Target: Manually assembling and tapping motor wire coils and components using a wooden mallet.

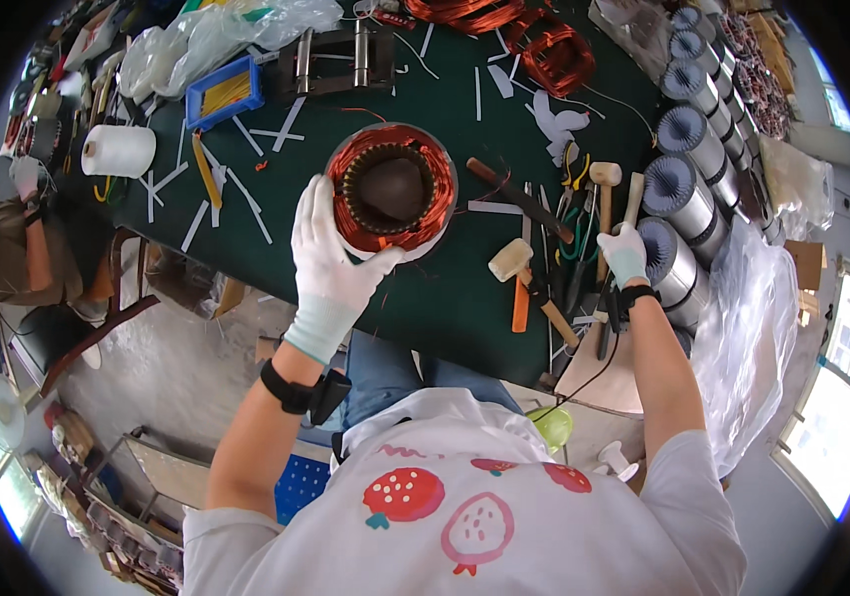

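A motor stator (445,184) with copper windings stands on the green table in front of me, its slotted bore facing up. My left hand (330,248), in a white glove, rests against its left and near side, fingers and thumb spread around the rim. To the right, my gloved right hand (623,253) is closed around a pale wooden stick (634,197), whose upper end sticks out beyond the fingers. Beside that hand lie a wooden-headed mallet (605,175), a second mallet (511,260), green-handled pliers (571,221) and a dark rod (519,199).
Silver cylindrical cores (678,189) line the table's right side, with clear plastic sheeting (758,328) nearby. Copper coils (556,60) lie at the back. A blue tray (224,94), a white thread spool (119,151) and paper strips are left. Another person (22,238) sits at far left.
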`<action>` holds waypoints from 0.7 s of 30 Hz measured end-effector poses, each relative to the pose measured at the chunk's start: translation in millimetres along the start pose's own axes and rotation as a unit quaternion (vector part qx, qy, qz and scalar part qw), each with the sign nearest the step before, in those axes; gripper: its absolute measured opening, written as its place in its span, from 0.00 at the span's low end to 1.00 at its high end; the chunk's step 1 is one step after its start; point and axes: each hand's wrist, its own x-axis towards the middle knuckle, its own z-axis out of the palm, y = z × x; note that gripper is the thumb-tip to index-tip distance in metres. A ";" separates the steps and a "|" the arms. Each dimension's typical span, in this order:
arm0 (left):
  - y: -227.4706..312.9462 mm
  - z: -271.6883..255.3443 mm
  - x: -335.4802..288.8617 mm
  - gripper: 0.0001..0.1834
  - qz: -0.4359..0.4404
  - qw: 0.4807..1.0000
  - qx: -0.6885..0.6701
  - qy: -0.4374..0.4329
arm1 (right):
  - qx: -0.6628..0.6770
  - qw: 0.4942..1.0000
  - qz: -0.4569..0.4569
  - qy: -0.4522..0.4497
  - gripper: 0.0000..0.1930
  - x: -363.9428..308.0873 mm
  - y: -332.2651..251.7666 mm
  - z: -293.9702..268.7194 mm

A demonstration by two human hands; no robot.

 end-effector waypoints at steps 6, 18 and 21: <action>4.8 6.2 -2.5 0.63 -0.022 0.999 -0.020 0.013 | 0.065 0.998 0.012 0.011 0.27 -18.5 11.5 21.8; 20.0 17.1 -21.9 0.58 -0.033 0.997 -0.005 0.075 | 0.340 0.937 0.034 -0.076 0.19 2.7 7.3 0.3; -6.2 2.6 -26.0 0.59 -0.013 0.999 -0.003 0.047 | 0.585 0.809 -0.002 -0.063 0.16 -36.9 -57.7 -53.1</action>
